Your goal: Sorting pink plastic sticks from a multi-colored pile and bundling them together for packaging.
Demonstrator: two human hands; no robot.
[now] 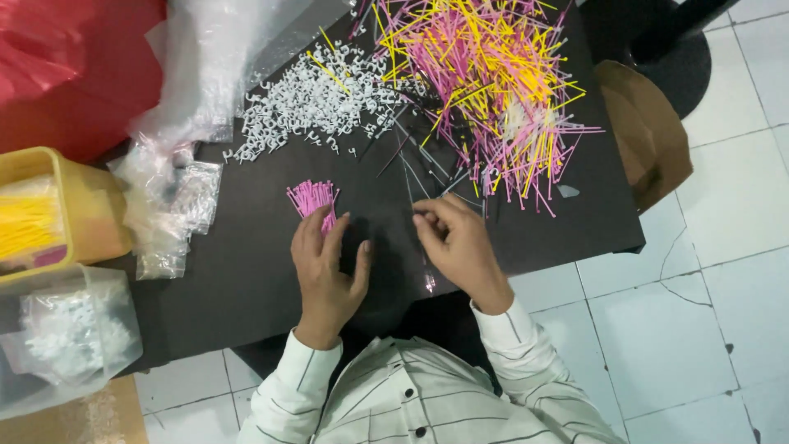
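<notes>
The left hand (325, 267) lies on the black table top (246, 263), its fingers curled narrowly around a small bundle of thin pink plastic ties (312, 198) that fans out past the fingertips. The right hand (454, 242) is just beside it, fingers bent close together and pinched on something thin and clear; what it is cannot be told. Thumb and forefinger nearly meet.

Taking the pink bundle as the landmark: beyond it and to its right sprawls a large loose heap of pink and yellow plastic ties (485, 82). Straight beyond it lies a scatter of small white plastic clips (316, 103). To its left lie crumpled clear plastic bags (177, 205), and further left a yellow plastic bin (78, 210) holding yellow ties. Nearer the person on that side stands a clear plastic tub (115, 329) of white pieces.
</notes>
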